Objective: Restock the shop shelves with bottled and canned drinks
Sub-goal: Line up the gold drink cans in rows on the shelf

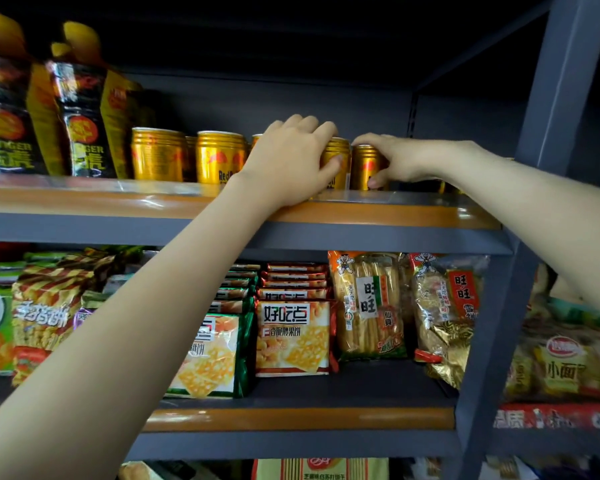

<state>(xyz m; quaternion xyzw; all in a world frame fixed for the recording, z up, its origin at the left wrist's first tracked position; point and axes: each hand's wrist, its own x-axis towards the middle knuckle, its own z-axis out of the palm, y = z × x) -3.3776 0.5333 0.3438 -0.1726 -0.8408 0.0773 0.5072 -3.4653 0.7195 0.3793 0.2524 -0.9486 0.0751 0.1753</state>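
Observation:
Gold Red Bull cans stand in a row on the upper shelf (413, 213). My left hand (291, 161) is wrapped around one gold can (338, 157) from the left, fingers over its top. Beside it, my right hand (399, 157) grips another gold can (362, 166), thumb low on its front. Both held cans stand upright on the shelf, touching each other. Two more gold cans (219, 157) stand to the left, with others behind. Tall black and yellow drink bottles (84, 119) fill the shelf's left end.
The lower shelf (291, 419) holds snack packs: biscuit packets (291, 336), rice cracker bags (369, 306) and others. A grey upright post (561, 98) bounds the shelf on the right. Behind the cans the upper shelf is dark.

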